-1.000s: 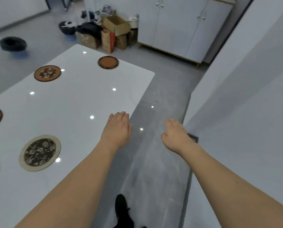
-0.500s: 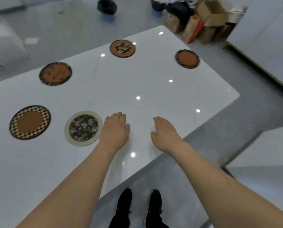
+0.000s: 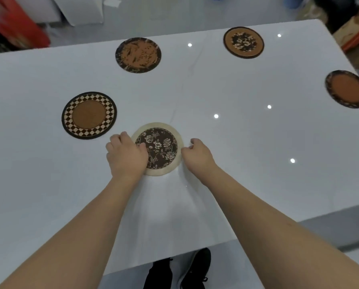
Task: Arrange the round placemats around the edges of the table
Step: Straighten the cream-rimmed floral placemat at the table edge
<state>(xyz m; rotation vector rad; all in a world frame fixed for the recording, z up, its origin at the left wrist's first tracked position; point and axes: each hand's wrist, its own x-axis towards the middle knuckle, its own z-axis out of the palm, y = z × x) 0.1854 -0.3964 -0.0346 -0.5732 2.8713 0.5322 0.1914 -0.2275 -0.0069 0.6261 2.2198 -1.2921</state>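
Several round placemats lie on a glossy white table [image 3: 258, 174]. The cream-rimmed floral placemat [image 3: 161, 148] lies flat near the middle front. My left hand [image 3: 126, 155] rests on its left edge with fingers curled over the rim. My right hand [image 3: 196, 154] touches its right edge with fingers curled. A checkered placemat [image 3: 89, 115] lies to the left. A brown speckled placemat [image 3: 138, 55] and a brown floral placemat [image 3: 243, 42] sit near the far edge. A plain brown placemat [image 3: 347, 88] sits at the right edge.
The table's near edge runs just in front of my black shoes [image 3: 178, 270]. Cardboard boxes [image 3: 353, 34] stand on the floor past the far right corner. A red bag [image 3: 13, 24] lies beyond the far left edge.
I have turned to face the table and leaned in. Both hands moved from hovering flat above the table onto the two sides of the cream-rimmed floral placemat.
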